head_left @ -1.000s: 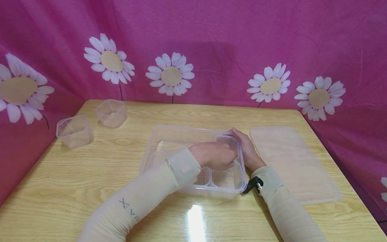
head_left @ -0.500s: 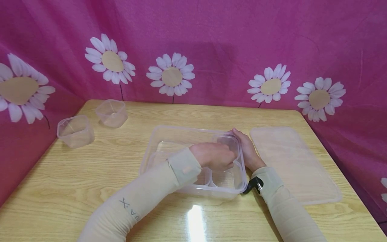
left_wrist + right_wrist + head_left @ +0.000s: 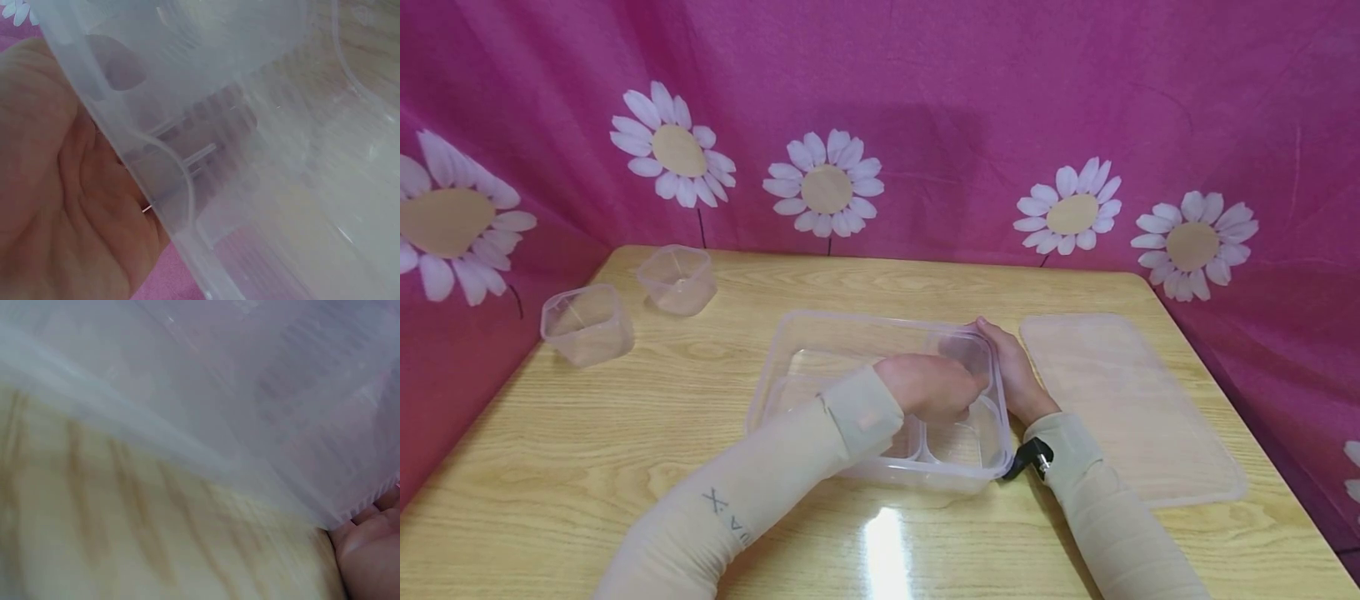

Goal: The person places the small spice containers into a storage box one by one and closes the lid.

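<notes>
A large clear plastic box point(image 3: 850, 321) stands on the table, with smaller clear plastic cups point(image 3: 958, 450) fitted inside. My left hand point(image 3: 928, 387) reaches into its right part, fingers bent downward and fingertips hidden from above. In the left wrist view, that hand point(image 3: 69, 181) grips a thin translucent plastic wall, apparently a cup's; finger shapes show through it. Along the box's right end, my right hand point(image 3: 1017, 375) holds the back right corner from outside. The right wrist view catches part of this hand point(image 3: 375, 550) against the ribbed lower edge of the box point(image 3: 156, 381).
Two clear plastic cups stand at the back left, one nearer point(image 3: 587, 337) and one farther point(image 3: 677, 287). A flat translucent lid point(image 3: 1131, 408) lies right of the box. A flowered magenta cloth point(image 3: 925, 125) hangs behind the wooden table point(image 3: 662, 433).
My left hand has turned slightly and its wrist has shifted a little to the right inside the box. The right hand, box, lid and the two separate cups stay where they were.
</notes>
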Demonstrator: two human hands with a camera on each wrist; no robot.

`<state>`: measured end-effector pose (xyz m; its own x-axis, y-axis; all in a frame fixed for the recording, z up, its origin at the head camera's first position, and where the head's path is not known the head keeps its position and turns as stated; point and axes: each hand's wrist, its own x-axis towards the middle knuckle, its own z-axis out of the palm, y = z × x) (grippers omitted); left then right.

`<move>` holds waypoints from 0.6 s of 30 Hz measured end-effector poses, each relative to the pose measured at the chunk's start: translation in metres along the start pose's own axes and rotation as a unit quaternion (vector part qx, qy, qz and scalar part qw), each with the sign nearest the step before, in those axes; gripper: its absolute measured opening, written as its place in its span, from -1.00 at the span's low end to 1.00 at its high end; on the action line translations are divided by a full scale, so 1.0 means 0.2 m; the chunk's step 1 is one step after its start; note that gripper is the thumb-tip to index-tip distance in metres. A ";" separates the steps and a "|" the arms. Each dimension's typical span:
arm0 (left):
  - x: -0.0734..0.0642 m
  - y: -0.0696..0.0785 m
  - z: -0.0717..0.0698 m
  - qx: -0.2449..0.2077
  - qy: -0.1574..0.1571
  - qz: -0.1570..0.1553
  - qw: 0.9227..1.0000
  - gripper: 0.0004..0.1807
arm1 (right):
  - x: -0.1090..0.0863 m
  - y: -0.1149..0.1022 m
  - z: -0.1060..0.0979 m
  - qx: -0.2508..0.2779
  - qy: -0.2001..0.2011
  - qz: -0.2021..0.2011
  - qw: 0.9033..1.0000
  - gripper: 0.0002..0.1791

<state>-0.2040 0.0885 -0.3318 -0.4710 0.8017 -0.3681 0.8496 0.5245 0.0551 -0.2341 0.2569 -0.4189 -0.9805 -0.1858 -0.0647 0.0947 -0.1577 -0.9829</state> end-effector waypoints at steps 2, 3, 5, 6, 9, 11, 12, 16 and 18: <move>0.00 0.00 0.00 0.003 -0.001 -0.004 1.000 -0.72 | 0.00 0.00 0.00 0.000 -0.005 0.000 1.000 -0.52; 0.01 0.00 0.00 0.003 -0.001 -0.006 1.000 -0.68 | 0.00 0.00 0.00 -0.002 -0.003 -0.001 1.000 -0.52; 0.01 0.01 0.00 0.009 -0.002 -0.010 1.000 -0.62 | 0.00 0.00 0.00 0.000 -0.002 -0.003 1.000 -0.52; 0.01 0.01 0.00 0.010 -0.002 -0.012 1.000 -0.58 | 0.00 0.00 0.00 -0.004 -0.002 -0.006 1.000 -0.52; 0.01 0.01 0.01 0.011 -0.003 -0.019 1.000 -0.53 | 0.00 0.00 0.00 -0.008 0.001 -0.008 1.000 -0.51; 0.02 0.02 0.01 0.016 -0.002 -0.021 1.000 -0.52 | 0.00 0.00 0.00 -0.010 -0.001 -0.007 1.000 -0.51; 0.02 0.02 0.01 0.017 -0.002 -0.022 1.000 -0.52 | 0.00 0.00 0.00 -0.013 -0.001 -0.007 1.000 -0.50; 0.02 0.03 0.01 0.021 -0.001 -0.025 0.999 -0.54 | 0.00 0.00 0.00 -0.014 0.004 -0.007 1.000 -0.50; 0.02 0.03 0.01 0.020 -0.002 -0.025 0.999 -0.56 | 0.00 0.00 0.00 -0.009 -0.001 0.000 1.000 -0.49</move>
<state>-0.2007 0.0935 -0.3345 -0.5116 0.7742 -0.3726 0.8345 0.5510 -0.0008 -0.2335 0.2571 -0.4182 -0.9802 -0.1874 -0.0641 0.0914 -0.1406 -0.9858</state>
